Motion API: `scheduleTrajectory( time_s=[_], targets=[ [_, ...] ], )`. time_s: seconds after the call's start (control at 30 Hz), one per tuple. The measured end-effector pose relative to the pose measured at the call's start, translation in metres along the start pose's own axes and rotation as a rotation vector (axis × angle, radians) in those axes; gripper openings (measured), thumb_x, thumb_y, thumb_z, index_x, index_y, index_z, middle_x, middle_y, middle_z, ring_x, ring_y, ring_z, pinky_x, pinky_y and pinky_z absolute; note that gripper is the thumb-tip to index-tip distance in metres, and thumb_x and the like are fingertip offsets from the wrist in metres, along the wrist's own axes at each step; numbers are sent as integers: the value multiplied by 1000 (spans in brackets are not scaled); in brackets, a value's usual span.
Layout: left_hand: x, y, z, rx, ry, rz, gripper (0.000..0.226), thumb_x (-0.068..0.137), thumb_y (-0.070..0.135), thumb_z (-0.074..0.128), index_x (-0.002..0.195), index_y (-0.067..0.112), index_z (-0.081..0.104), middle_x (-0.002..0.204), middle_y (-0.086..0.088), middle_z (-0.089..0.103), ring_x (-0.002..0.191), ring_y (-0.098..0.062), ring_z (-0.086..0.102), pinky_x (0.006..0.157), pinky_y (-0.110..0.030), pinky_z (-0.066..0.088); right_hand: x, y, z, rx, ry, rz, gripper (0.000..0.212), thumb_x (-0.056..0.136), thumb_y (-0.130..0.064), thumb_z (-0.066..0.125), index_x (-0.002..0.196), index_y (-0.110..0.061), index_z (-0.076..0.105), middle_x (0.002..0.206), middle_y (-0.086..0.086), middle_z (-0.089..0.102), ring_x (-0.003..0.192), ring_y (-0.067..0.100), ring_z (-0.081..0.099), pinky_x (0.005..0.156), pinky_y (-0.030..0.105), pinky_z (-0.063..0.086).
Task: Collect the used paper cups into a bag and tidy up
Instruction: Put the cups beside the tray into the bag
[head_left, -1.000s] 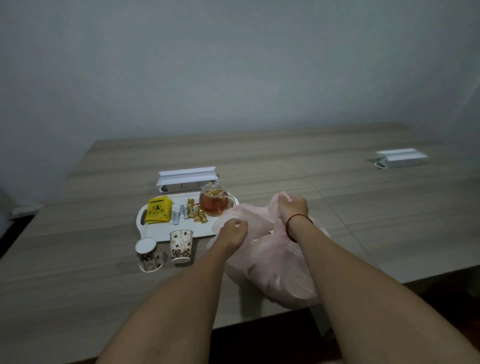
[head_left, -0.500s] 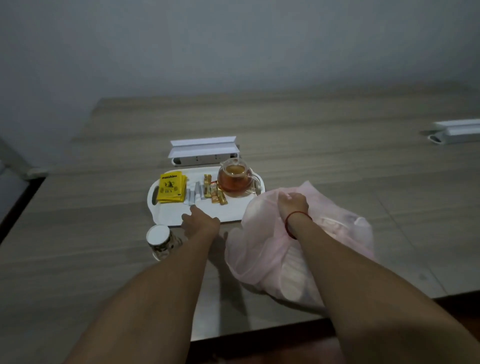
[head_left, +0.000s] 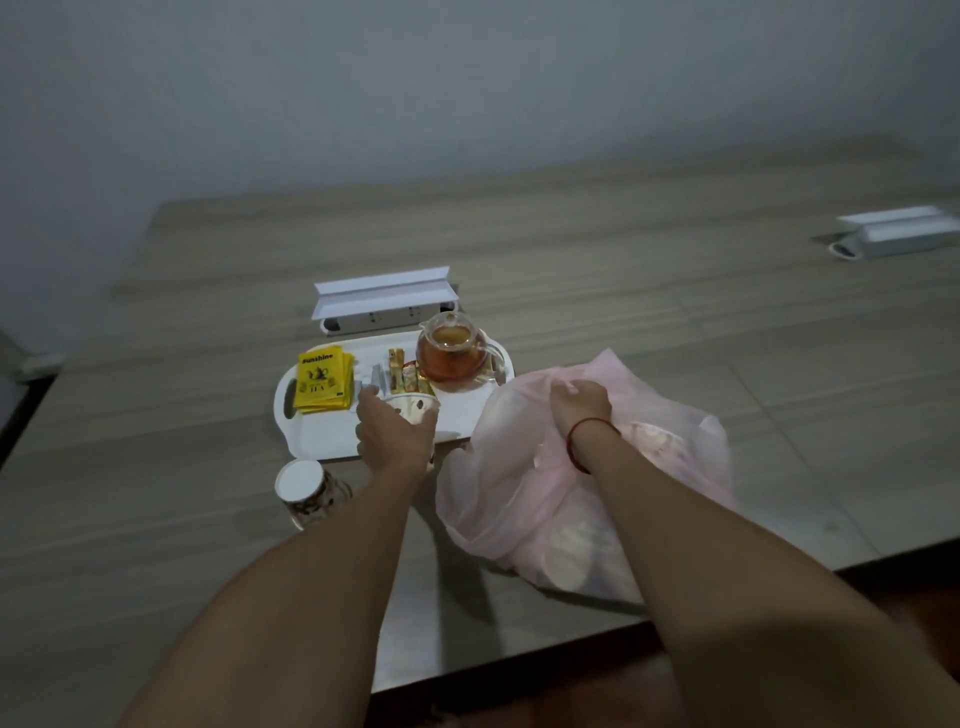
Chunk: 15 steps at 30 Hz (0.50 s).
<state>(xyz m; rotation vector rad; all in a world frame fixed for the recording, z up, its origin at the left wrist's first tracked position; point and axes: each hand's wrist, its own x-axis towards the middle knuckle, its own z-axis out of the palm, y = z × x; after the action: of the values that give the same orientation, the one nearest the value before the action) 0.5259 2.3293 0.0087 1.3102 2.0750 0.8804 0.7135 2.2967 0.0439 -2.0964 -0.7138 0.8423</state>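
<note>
Left hand (head_left: 395, 436) has fingers and thumb wrapped round a paper cup (head_left: 413, 408). It sits over the near right part of the white tray (head_left: 311, 441), long axis near upright, mouth up; whether its base is off the tray, I cannot tell. At 3 o'clock from it the right hand (head_left: 579, 402) is curled tight, bunching the rim of the pink bag (head_left: 509, 467) and holding it up. Pale cup shapes show through the film. The bag's belly sags close to the table's (head_left: 623, 260) near edge at 5 o'clock — little margin there.

Between cup and bag rim there is only a short open gap. At 12 o'clock from the cup the sachets (head_left: 405, 371) and glass teapot (head_left: 452, 353) crowd in; yellow tea packets (head_left: 319, 379) lie at 10.

Second cup (head_left: 306, 486) is on the table at 7 o'clock from the left hand, just off the tray's near edge, tilted, mouth toward the camera — bare tabletop beyond it at 8 and 9.
</note>
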Motion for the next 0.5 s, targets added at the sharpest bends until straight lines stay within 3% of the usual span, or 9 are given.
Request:
scheduleTrajectory(
  time_s=[0.17,0.23,0.3,0.4,0.5],
  targets=[
    [-40,32,-17,-249,-29,157,60,68,41,82,113,17,50,102,2,58,97,-23,63,71,-28,44,-24,-15,-40,37,54,-81,36,94,-22,40,100,0,69,109,21,66,100,37,60,81,31,44],
    [-61,41,-18,-298,-60,187,60,68,45,80,112,19,49,106,1,61,96,-21,63,74,-29,47,-34,-19,-57,77,79,-99,30,91,-19,42,78,-2,63,88,19,58,81,34,52,74,31,40],
    [-82,52,-17,-331,-83,221,63,67,45,81,114,20,47,111,0,62,97,-18,62,76,-28,46,-44,-23,-73,93,109,-121,30,90,-16,43,73,2,60,79,17,52,76,28,45,70,30,36],
    [-108,65,-11,-302,-213,257,64,68,44,82,115,18,46,117,-3,61,103,-20,61,84,-33,52,-56,-24,-93,127,122,-147,30,90,-17,47,83,4,67,89,26,65,80,33,57,71,29,39],
    [-122,70,-6,-136,-515,263,65,81,51,69,129,9,54,133,-7,57,113,-24,59,87,-28,51,-60,-21,-103,167,130,-144,31,90,-19,49,93,5,70,103,25,70,98,37,65,72,29,41]
  ],
)
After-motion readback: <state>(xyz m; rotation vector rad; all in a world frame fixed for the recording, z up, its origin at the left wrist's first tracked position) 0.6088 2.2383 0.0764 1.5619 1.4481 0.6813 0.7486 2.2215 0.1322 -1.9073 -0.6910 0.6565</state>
